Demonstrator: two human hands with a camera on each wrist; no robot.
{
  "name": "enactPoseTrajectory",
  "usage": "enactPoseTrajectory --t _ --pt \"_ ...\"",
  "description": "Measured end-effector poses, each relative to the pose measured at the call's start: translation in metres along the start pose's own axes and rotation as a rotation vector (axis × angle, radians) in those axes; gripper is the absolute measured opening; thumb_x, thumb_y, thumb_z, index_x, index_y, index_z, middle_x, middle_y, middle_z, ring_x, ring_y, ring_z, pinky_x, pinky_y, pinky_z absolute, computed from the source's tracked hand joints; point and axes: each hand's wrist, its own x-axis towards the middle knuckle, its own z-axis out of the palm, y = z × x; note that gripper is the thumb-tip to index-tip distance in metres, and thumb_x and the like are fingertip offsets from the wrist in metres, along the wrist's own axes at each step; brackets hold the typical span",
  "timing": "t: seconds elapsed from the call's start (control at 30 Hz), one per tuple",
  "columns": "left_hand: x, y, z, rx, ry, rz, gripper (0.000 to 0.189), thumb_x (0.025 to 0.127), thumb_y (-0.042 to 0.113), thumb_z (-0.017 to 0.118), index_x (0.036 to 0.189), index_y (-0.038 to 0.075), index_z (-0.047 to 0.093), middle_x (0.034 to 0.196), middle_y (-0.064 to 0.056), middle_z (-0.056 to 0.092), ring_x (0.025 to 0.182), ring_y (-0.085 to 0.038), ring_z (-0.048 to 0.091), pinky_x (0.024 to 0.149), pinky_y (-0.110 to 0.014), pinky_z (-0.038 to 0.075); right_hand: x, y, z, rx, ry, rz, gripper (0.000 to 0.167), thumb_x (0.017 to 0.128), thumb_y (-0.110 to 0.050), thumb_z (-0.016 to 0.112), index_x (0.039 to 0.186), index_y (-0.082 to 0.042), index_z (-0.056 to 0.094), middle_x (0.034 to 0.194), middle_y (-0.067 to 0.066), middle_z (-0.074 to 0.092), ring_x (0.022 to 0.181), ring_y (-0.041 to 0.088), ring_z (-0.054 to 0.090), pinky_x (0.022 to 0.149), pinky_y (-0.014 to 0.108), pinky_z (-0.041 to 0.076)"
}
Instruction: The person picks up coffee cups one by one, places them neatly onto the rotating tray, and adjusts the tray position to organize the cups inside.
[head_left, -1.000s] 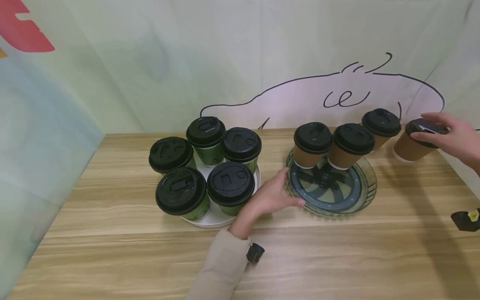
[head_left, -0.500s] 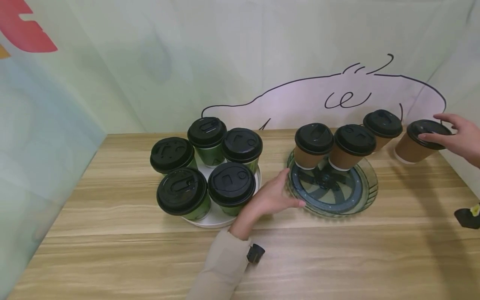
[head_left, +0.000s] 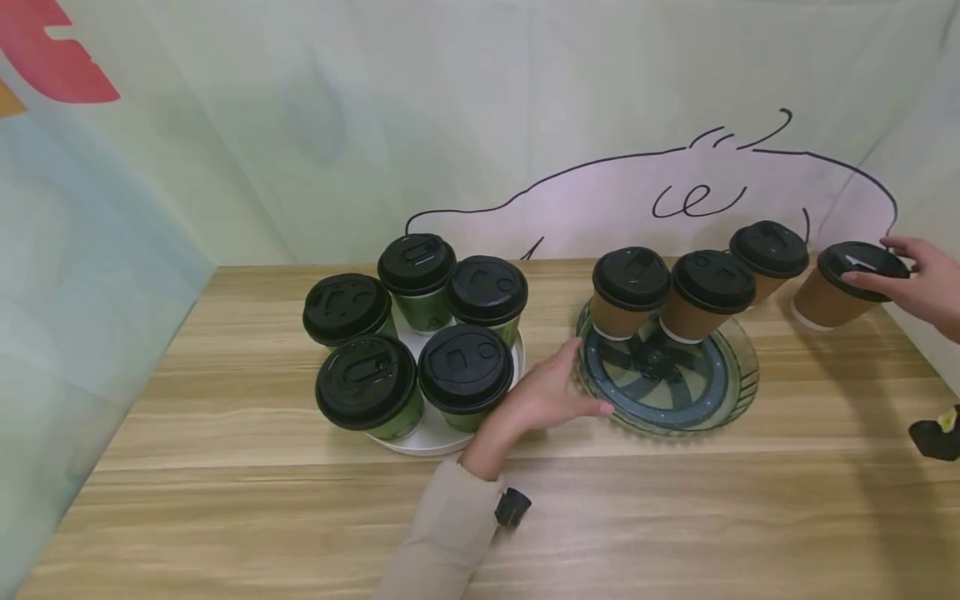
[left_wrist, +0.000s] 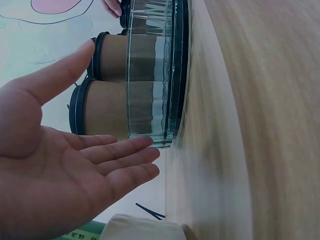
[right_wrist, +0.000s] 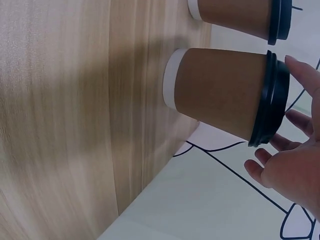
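Note:
My right hand (head_left: 926,279) is at a brown paper coffee cup (right_wrist: 220,92) with a black lid, upright at the table's far right. The thumb and loosely spread fingers lie around the lid's right side. My left hand (head_left: 551,390) has its fingers straight, fingertips right at the near-left wall of a clear round ribbed tray (head_left: 738,400). Two more lidded brown cups, a left one (head_left: 618,317) and a right one (head_left: 686,317), stand in the back of that tray. Another brown cup (head_left: 765,287) stands behind it to the right, partly hidden.
Several green cups (head_left: 457,417) with black lids crowd a white round plate (head_left: 420,446) left of my left forearm. The wooden table (head_left: 637,517) ends at a printed backdrop (head_left: 465,125) behind the cups.
My right hand has slid back to the right over the cup's lid, its fingers coming off the top. The left hand and the cups have stayed in place; the view shifts slightly.

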Motion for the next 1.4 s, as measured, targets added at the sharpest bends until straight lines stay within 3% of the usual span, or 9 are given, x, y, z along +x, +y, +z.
enactPoseTrajectory --t 0.73,1.33,1.4 --pt "-0.001 0.000 0.000 0.011 -0.002 0.006 0.093 0.078 0.035 0.072 0.146 0.007 0.016 0.146 -0.012 0.029 0.130 -0.025 0.031 0.104 -0.038 0.029 0.000 0.001 0.003 -0.016 0.017 0.019 0.095 0.081 -0.056 0.055 0.148 -0.010 0.004 0.147 0.028 0.007 0.116 0.051 0.024 0.081 0.065 0.034" --pt "0.000 0.001 -0.001 0.019 -0.005 0.007 0.092 0.078 0.035 0.072 0.146 0.006 0.016 0.146 -0.013 0.027 0.131 -0.026 0.029 0.105 -0.038 0.028 -0.013 -0.006 -0.001 0.017 0.008 -0.019 0.095 0.080 -0.047 0.065 0.148 -0.012 0.009 0.144 0.031 0.014 0.115 0.052 0.027 0.081 0.065 0.034" --pt "0.000 0.001 -0.001 0.021 -0.006 0.006 0.092 0.078 0.035 0.072 0.146 0.006 0.016 0.146 -0.013 0.027 0.131 -0.026 0.029 0.105 -0.038 0.028 -0.016 -0.009 -0.003 0.002 0.010 -0.027 0.095 0.079 -0.047 0.066 0.148 -0.012 0.010 0.144 0.030 0.016 0.114 0.051 0.029 0.076 0.059 0.039"
